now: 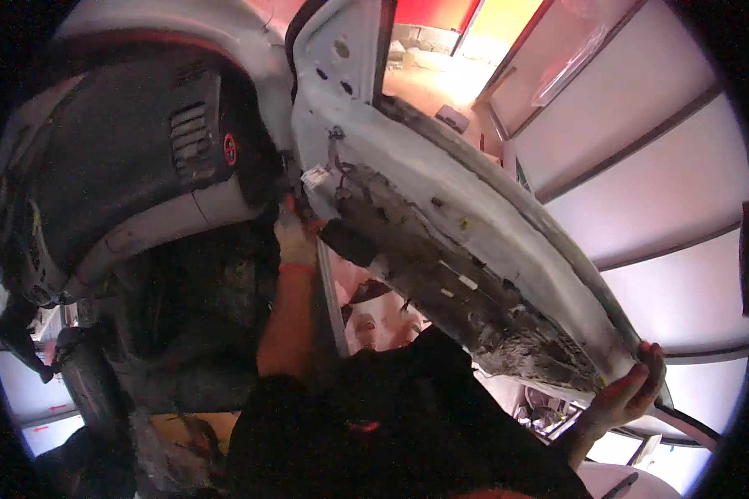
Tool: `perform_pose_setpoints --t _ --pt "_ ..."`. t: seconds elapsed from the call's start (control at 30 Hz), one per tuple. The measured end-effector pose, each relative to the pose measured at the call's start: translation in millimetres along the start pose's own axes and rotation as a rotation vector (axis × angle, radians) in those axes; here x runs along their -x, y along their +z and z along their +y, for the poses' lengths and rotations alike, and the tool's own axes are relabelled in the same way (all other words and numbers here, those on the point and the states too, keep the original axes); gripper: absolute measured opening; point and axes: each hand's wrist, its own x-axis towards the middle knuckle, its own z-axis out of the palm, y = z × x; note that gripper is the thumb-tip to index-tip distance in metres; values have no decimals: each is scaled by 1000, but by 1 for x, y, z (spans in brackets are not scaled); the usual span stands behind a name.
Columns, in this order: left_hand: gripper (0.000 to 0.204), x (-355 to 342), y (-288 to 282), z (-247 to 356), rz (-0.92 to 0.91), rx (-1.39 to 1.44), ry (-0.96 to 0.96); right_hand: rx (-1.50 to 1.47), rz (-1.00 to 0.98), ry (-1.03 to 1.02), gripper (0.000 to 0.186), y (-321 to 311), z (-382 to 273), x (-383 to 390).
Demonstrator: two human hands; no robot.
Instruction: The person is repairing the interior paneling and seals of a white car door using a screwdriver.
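Note:
An opened car door (474, 216), stripped of its inner trim, slants from the upper middle to the lower right. My right hand (628, 391) grips its outer edge at the lower right, fingers curled over the rim. At the hinge side, between door and dashboard, my left hand (292, 237) reaches up with its fingers drawn together. Shadow hides what they hold, if anything. A red band (296, 269) circles that wrist. Just above it, a white connector (314, 175) and dark wires (335, 154) hang at the door's front end.
The dark dashboard (125, 141) with an air vent (189, 137) fills the left. Below it lies the shadowed footwell (200, 291). White wall panels (649, 191) stand beyond the door. A grey box (452, 118) lies on the floor behind it.

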Motion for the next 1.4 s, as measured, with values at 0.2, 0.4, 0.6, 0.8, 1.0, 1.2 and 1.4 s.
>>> perform_pose_setpoints --t 0.2,0.4,0.6,0.8,1.0,1.2,1.4 --pt "43 -12 4 4 227 -402 361 555 160 -222 29 -36 62 -13" --pt "32 -4 13 -16 617 -1369 1109 996 -57 -389 37 -37 70 -21" --pt "26 -4 22 -5 414 -79 556 826 -37 -348 27 -29 60 -24" --pt "26 -28 -12 -5 125 89 275 782 -64 -412 30 -29 63 -26" --pt "28 -29 -9 3 389 -396 711 680 -52 -312 31 -30 68 -21" --pt "32 -11 6 6 134 576 448 677 -73 -355 31 -27 61 -24" --pt "30 3 11 5 335 218 255 679 -76 -320 28 -28 61 -26"
